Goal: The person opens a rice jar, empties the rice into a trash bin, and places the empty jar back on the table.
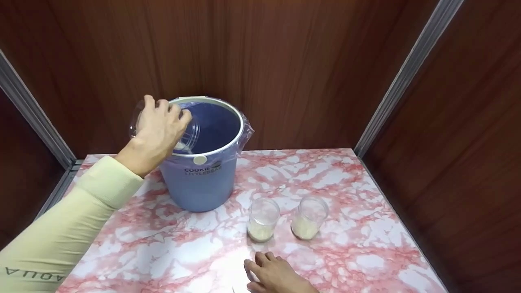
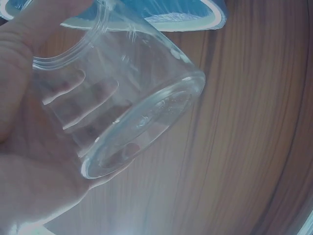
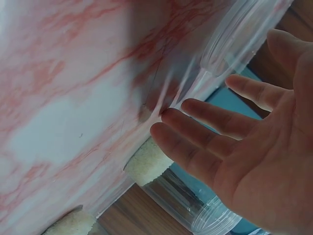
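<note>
My left hand (image 1: pixel 158 124) grips a clear plastic jar (image 2: pixel 142 98), tipped over the rim of the blue bucket (image 1: pixel 199 187). White grains (image 1: pixel 182 146) show at the jar's mouth in the head view; its base end looks bare in the left wrist view. By the table's near side, my right hand (image 1: pixel 276 274) has its fingers extended beside another clear jar (image 3: pixel 227 39), which the hand mostly covers in the head view. Two more clear jars, one left (image 1: pixel 263 215) and one right (image 1: pixel 311 215), stand upright ahead of it, with pale grains in their bottoms.
A thin clear liner bag (image 1: pixel 246 134) hangs over the bucket's white rim. Underneath everything is a red-and-white marbled tabletop (image 1: pixel 346 256). Brown wood-grain panels (image 1: pixel 285 73) enclose the back and sides, with metal posts (image 1: pixel 403 81) at the corners.
</note>
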`<state>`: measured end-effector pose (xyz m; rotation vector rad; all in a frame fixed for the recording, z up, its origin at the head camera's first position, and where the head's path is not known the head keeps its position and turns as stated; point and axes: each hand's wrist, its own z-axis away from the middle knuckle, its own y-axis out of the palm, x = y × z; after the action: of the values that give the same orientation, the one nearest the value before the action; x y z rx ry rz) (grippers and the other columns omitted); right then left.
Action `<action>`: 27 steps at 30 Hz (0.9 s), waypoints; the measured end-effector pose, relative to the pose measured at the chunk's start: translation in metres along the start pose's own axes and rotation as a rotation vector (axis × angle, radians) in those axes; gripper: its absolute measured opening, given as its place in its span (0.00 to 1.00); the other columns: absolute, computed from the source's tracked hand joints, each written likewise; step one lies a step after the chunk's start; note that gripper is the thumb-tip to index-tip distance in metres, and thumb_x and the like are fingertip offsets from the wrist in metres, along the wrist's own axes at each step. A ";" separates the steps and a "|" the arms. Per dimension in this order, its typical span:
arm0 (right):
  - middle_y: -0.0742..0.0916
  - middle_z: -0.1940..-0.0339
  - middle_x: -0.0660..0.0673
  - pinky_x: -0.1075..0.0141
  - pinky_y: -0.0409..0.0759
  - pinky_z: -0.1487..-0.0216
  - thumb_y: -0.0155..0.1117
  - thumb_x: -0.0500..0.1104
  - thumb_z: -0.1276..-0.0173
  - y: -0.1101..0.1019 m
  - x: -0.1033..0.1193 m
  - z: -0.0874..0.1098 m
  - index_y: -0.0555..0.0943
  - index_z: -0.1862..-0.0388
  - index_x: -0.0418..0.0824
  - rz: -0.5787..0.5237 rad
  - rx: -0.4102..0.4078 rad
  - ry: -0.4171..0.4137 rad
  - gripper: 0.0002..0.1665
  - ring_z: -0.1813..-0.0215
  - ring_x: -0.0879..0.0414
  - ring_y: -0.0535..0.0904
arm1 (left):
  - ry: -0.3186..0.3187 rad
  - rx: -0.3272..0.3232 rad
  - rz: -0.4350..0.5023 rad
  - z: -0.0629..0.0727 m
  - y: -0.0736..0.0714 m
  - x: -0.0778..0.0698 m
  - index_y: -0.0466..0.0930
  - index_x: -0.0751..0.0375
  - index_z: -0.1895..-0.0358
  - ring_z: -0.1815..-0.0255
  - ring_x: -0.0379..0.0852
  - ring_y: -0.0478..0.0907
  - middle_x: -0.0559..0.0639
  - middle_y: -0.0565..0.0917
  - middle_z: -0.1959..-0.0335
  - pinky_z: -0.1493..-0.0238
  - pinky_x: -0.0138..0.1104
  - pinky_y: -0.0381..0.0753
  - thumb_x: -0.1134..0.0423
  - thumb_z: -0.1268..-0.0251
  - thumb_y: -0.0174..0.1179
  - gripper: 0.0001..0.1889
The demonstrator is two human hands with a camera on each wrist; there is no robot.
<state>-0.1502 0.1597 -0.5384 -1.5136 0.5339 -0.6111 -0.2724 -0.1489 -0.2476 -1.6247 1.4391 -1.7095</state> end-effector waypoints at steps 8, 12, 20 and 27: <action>0.76 0.61 0.52 0.73 0.72 0.71 0.54 0.64 0.29 0.000 0.001 -0.001 0.71 0.43 0.54 0.004 0.002 0.007 0.23 0.63 0.59 0.73 | 0.036 -0.004 -0.056 -0.005 0.004 -0.005 0.68 0.62 0.35 0.42 0.70 0.73 0.68 0.76 0.43 0.39 0.64 0.64 0.64 0.51 0.69 0.35; 0.77 0.59 0.52 0.70 0.78 0.67 0.51 0.65 0.29 0.001 0.003 -0.001 0.71 0.43 0.54 -0.026 0.016 0.012 0.23 0.59 0.57 0.75 | 0.061 0.024 -0.118 -0.009 0.002 -0.009 0.67 0.62 0.34 0.39 0.70 0.71 0.68 0.75 0.41 0.36 0.64 0.62 0.63 0.49 0.68 0.36; 0.73 0.64 0.53 0.76 0.69 0.70 0.50 0.64 0.28 0.004 0.002 -0.002 0.70 0.50 0.53 -0.067 -0.006 -0.006 0.19 0.62 0.59 0.71 | 0.132 0.112 -0.269 -0.027 0.000 -0.026 0.64 0.61 0.30 0.34 0.69 0.67 0.67 0.72 0.35 0.31 0.65 0.57 0.61 0.30 0.51 0.26; 0.74 0.64 0.52 0.77 0.68 0.71 0.50 0.63 0.27 0.006 0.001 -0.001 0.71 0.48 0.52 -0.081 -0.039 -0.024 0.20 0.63 0.60 0.70 | 0.224 0.169 -0.391 -0.043 0.006 -0.039 0.62 0.55 0.27 0.30 0.65 0.65 0.61 0.69 0.29 0.29 0.63 0.54 0.57 0.27 0.49 0.26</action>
<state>-0.1505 0.1581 -0.5440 -1.5835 0.4709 -0.6476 -0.3031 -0.1017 -0.2645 -1.7494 1.0774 -2.2243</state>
